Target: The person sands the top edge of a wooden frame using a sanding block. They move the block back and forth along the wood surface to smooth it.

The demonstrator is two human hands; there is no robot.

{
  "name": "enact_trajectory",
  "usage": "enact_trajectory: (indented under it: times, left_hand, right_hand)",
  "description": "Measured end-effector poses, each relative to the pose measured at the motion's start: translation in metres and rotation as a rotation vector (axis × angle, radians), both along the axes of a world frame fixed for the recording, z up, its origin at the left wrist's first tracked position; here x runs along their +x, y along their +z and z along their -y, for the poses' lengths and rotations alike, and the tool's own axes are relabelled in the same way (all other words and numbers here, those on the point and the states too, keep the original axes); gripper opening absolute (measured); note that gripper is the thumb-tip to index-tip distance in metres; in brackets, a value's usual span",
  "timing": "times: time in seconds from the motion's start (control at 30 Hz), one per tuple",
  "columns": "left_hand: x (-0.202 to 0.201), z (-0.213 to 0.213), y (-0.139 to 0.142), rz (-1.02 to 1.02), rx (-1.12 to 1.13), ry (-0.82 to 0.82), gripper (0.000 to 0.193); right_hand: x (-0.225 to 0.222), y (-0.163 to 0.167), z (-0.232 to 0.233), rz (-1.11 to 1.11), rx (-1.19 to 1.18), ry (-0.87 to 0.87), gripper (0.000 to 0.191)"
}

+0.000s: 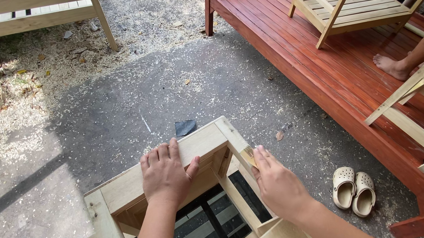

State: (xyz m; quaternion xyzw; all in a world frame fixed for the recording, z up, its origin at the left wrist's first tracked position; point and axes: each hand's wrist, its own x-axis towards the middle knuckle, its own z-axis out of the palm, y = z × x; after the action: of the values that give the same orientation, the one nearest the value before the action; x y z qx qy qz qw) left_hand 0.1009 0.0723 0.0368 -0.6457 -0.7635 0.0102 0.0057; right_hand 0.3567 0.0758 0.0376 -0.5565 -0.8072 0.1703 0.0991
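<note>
Here, pale unfinished wooden frame (120, 190), left hand (164, 175) flat, fingers together, right hand (276, 182) pinching sandpaper (249, 156)

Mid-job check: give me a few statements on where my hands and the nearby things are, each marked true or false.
1. The left hand lies flat on the top rail of the bare wooden frame. True.
2. The right hand hangs in the air, touching nothing. False: it presses a small piece of sandpaper against the frame's right rail.
3. A pair of pale clogs sits on the ground right of the frame. True.
4. The long slatted platform is unpainted. False: it is stained red-brown.
5. Another person's bare foot rests on that platform. True.
6. The ground is swept clean. False: sawdust is scattered over it.
</note>
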Motion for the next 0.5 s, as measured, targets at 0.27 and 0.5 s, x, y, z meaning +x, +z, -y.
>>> enact_trajectory:
  times: [0.27, 0.5]
  left_hand:
    - [0.000, -0.006, -0.004, 0.004, 0.043, -0.019, 0.085]
    - [0.000, -0.004, -0.003, 0.008, 0.020, -0.023, 0.084]
  right_hand:
    - [0.000, 0.002, 0.001, 0.247, 0.434, 0.373, 0.055]
    - [-0.005, -0.008, -0.016, 0.362, 0.420, 0.343, 0.064]
